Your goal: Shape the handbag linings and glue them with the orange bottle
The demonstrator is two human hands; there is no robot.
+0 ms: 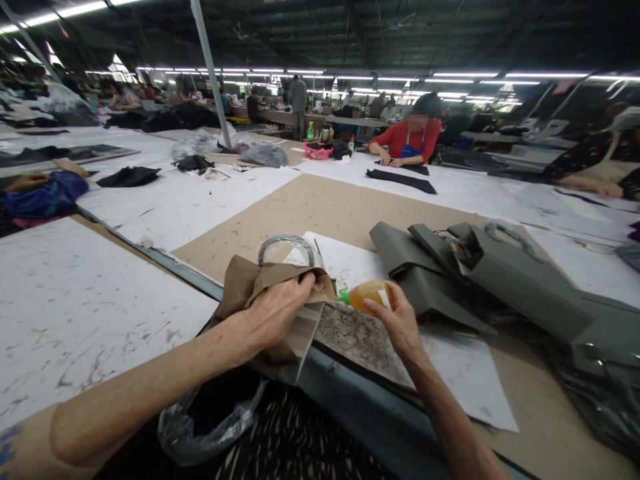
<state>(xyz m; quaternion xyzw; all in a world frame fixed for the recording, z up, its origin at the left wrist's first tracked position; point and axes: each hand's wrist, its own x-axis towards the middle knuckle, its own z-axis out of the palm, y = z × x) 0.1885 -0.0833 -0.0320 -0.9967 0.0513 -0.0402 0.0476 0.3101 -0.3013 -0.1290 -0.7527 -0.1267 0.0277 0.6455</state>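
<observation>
A handbag point(240, 283) with its brown lining turned outward lies at the table's near edge in front of me. My left hand point(280, 307) is closed on the lining near the bag's opening, its fingertips partly hidden in the folds. In my right hand point(400, 320) is a glue bottle point(369, 295) of amber liquid, held sideways. Its green nozzle points left and reaches the lining's edge. One plastic-wrapped handle point(285, 241) arches up behind the bag; another wrapped handle point(205, 433) hangs below, over my lap.
Several grey-green handbags point(525, 280) are heaped on the right. A stained board point(363, 333) and white paper point(465, 380) lie beside the bag. Across the table, a person in red point(413, 140) handles dark pieces. Another person's blue sleeve point(47, 193) rests at far left; a pole point(213, 73) rises beyond.
</observation>
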